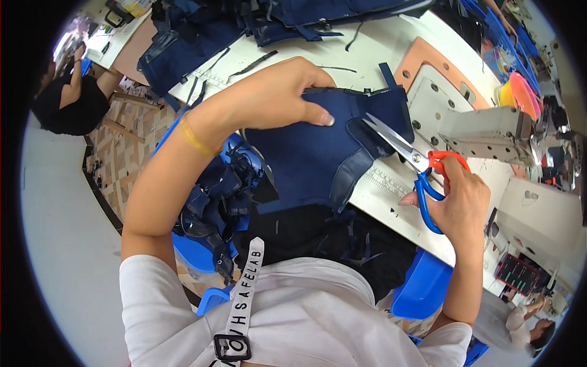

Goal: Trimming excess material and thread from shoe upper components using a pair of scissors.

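My left hand (pixel 278 95) lies flat on a piece of dark blue fabric (pixel 312 156) and pins its upper edge against the white sewing table (pixel 391 189). My right hand (pixel 455 196) grips scissors (pixel 413 159) with one red and one blue handle loop. Their blades are apart and point up and left, with the tips at the fabric's right edge near a curved flap. The fabric hangs off the table's front edge toward my lap.
A white sewing machine (pixel 483 128) stands at the right over an orange mat (pixel 422 55). More dark blue fabric pieces (pixel 202 37) are heaped at the table's far side, others in a blue bin (pixel 214 202) beside my left. Another person (pixel 73 98) sits far left.
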Motion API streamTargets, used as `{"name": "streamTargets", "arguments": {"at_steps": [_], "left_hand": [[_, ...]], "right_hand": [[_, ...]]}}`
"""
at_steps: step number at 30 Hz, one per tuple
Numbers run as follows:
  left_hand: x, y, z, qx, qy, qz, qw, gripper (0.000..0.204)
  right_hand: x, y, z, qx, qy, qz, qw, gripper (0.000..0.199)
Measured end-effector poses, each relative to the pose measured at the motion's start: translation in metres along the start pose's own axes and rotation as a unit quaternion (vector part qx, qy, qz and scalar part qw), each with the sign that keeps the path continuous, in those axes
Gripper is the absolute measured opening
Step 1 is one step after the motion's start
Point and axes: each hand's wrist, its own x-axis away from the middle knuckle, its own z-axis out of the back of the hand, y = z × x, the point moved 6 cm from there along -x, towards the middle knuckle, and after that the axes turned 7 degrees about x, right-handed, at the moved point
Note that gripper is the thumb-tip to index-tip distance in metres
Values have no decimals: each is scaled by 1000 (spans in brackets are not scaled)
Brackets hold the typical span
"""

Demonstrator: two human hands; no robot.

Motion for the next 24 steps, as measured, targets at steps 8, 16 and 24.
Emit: {"name": "streamTargets", "arguments": {"at_steps": [8, 16, 24], "left_hand": [[40, 23, -7, 286, 25, -136, 948, 40], [45, 27, -13, 324, 22, -123, 938, 37], [48, 23, -28, 332, 49, -58, 940, 30]], "right_hand": [[10, 5, 10, -62, -5, 41, 997, 70], [14, -1, 22, 7, 89, 96, 991, 68], [22, 3, 18, 32, 81, 142, 986, 58]]}}
